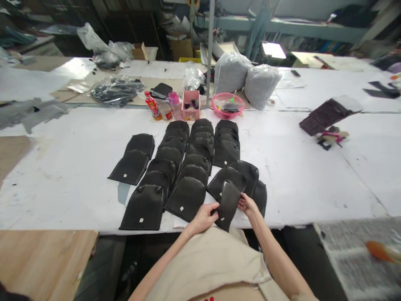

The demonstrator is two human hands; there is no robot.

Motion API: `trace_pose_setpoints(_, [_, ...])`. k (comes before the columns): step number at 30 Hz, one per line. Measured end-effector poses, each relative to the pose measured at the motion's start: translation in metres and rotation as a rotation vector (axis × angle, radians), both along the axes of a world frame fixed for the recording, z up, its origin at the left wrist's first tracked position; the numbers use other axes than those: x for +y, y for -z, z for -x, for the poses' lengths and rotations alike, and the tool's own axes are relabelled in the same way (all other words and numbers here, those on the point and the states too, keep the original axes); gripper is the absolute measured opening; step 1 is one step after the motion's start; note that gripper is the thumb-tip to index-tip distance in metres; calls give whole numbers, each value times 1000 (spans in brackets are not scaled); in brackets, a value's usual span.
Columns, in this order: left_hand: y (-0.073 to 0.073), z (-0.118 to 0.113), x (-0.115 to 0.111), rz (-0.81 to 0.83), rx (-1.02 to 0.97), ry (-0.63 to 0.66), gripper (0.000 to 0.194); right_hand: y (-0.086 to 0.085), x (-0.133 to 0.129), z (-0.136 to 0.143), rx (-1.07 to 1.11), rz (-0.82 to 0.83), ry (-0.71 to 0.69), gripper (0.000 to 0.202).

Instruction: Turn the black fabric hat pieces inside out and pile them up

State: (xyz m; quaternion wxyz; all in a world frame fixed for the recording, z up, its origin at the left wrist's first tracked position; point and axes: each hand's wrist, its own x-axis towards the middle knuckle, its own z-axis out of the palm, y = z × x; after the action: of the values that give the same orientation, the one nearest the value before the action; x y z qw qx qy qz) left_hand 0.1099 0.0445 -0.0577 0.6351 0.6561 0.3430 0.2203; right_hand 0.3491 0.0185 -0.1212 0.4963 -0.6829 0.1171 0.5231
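Observation:
A black, rounded flat piece with a small white tag (230, 202) is held up near the table's front edge, curled between my two hands. My left hand (205, 217) pinches its left edge. The fingers of my right hand (247, 204) close on its right edge. Just beyond it lie several like black pieces (246, 171), overlapping. To the left, more of them form overlapping columns (188, 194), some with white tags. A shorter column (227, 150) lies behind, and a small overlapping group (131, 165) sits at the far left.
Behind the columns stand a red-capped bottle (152, 106), a pink box (191, 106) and a pink basket (228, 105), close to a metal pole (210, 54). Stuffed plastic bags (232, 73) stand further back. A dark stack (326, 115) is on the right; a wooden board (44, 259) lies front left.

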Motion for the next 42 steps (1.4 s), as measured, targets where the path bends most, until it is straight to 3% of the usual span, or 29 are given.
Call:
trace_pose_setpoints(4, [-7,12,-3,-118,40,94,17,-2,4,0,10,17,10,16])
trace_pose_setpoints(10, [-15,25,-7,-142,3,77,18,-5,5,4,-68,-33,22,20])
trace_pose_setpoints(19, [-33,72,4,-3,-44,-203,26,-29,-23,2,-217,-269,-33,16])
trace_pose_setpoints(23, [-43,93,2,-50,-29,-203,21,-43,-16,10,-418,-289,-6,29])
trace_pose_setpoints(25, [-49,101,-1,-87,-10,-187,17,-56,-4,27,-475,-374,-131,36])
trace_pose_setpoints(29, [-59,117,-4,-149,21,-172,15,-88,26,79,-316,-638,-692,42])
trace_pose_setpoints(31, [-62,128,-6,-168,21,-172,17,-100,38,104,-223,-707,-863,43])
trace_pose_setpoints(34, [-64,147,-11,-167,12,-212,23,-112,47,126,-206,-743,-970,44])
trace_pose_setpoints(37, [-60,169,-20,-149,46,-345,25,-121,48,133,-215,-744,-1104,34])
trace_pose_setpoints(42, [-52,198,-33,-119,132,-579,23,-139,42,147,-641,-890,-1243,21])
